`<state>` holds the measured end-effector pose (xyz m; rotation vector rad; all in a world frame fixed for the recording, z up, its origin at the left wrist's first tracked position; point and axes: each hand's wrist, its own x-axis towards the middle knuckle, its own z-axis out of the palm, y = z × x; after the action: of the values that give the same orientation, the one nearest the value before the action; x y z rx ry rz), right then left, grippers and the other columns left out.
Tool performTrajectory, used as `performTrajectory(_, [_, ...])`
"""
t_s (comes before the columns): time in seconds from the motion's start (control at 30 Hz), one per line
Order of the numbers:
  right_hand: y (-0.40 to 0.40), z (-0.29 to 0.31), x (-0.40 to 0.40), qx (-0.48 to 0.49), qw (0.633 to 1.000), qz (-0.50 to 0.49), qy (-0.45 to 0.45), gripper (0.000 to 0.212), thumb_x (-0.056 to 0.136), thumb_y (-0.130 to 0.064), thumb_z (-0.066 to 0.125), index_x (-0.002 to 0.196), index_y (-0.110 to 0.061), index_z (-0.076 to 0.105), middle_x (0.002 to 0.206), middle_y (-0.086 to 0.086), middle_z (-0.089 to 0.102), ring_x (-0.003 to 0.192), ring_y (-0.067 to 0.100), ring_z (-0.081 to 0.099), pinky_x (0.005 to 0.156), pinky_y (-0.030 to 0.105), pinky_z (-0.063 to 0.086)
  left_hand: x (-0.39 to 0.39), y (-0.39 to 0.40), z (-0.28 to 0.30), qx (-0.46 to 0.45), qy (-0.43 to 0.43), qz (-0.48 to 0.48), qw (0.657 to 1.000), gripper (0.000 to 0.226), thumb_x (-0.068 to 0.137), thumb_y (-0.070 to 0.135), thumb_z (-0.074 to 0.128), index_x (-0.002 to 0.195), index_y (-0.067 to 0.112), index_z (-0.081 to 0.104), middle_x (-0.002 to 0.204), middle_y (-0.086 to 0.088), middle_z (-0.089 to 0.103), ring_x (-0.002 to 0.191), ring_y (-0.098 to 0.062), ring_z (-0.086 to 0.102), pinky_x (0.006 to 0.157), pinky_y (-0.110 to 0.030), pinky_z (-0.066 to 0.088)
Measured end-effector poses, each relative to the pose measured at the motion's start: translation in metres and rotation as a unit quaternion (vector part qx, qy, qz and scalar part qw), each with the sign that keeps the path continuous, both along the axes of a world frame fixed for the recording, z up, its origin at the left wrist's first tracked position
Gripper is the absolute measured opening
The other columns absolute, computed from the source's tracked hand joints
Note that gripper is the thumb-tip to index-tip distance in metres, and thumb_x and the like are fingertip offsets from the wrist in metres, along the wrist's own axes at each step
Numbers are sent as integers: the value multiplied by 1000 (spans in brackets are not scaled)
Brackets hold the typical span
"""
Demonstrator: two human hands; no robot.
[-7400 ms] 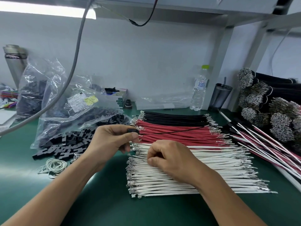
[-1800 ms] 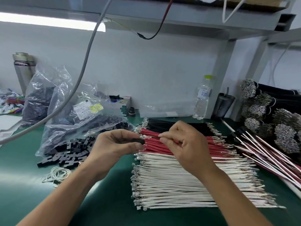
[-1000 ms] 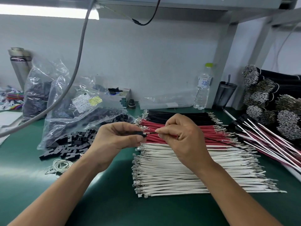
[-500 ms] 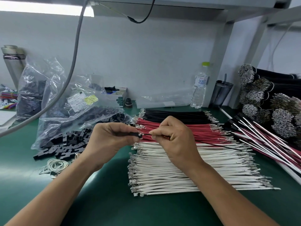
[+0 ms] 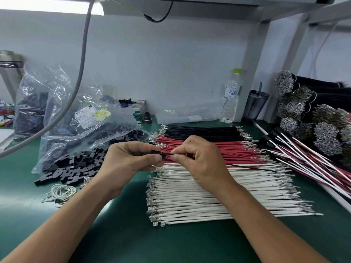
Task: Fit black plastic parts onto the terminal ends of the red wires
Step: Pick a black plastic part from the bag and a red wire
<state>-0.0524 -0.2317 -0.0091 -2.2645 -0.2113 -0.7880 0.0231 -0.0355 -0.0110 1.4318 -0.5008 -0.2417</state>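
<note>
Above the wire stacks, both hands meet at one black part.
Over the red wires (image 5: 218,150), the left hand (image 5: 129,160) pinches a black part (image 5: 158,153) between thumb and fingers; the right hand (image 5: 199,160) pinches a wire (image 5: 250,167) just beside it, the wire's end at the part, its length trailing right over the white wires (image 5: 218,196). More loose parts (image 5: 76,168) lie left on the green table (image 5: 171,242).

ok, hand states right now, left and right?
Left hand: holding the black plastic part between thumb and fingers.
Right hand: pinching a wire at the part.
</note>
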Motion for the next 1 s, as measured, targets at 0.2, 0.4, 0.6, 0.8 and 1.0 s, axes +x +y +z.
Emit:
performTrajectory(0.2, [10,0,0,-109,993,-16,-51,7,88,-19,75,86,-12,76,83,-5,60,80,12,57,72,37,49,1,0,-2,1,-13,4,1000,31,56,10,89,86,6,82,85,-23,78,76,-36,78,70,-30,64])
performTrajectory(0.4, [5,8,4,-176,975,-81,-111,8,89,-26,75,92,-18,76,86,-9,60,84,9,53,70,29,48,0,-10,-5,-20,-27,30,999,23,66,14,85,89,11,82,83,-20,78,74,-34,77,70,-33,65])
performTrajectory(0.6, [-3,1,10,-259,952,-78,-144,8,92,-25,70,95,-23,77,89,-10,68,81,9,56,64,31,52,15,-6,-6,-115,88,91,985,25,63,18,85,86,11,82,88,-22,78,75,-28,79,59,-25,61])
performTrajectory(0.8, [-21,1,60,-198,958,-163,129,20,91,-40,69,109,-33,75,105,-13,69,105,11,59,80,28,47,18,-5,-9,-126,128,91,980,14,67,14,83,81,12,82,88,-20,78,76,-27,79,56,-24,60])
performTrajectory(1.0, [-28,0,66,-167,961,-164,150,5,88,-36,72,84,-35,73,83,-20,66,83,3,59,61,22,37,19,-2,-7,-127,128,81,980,10,72,16,80,81,14,80,92,-16,79,81,-32,79,55,-26,61])
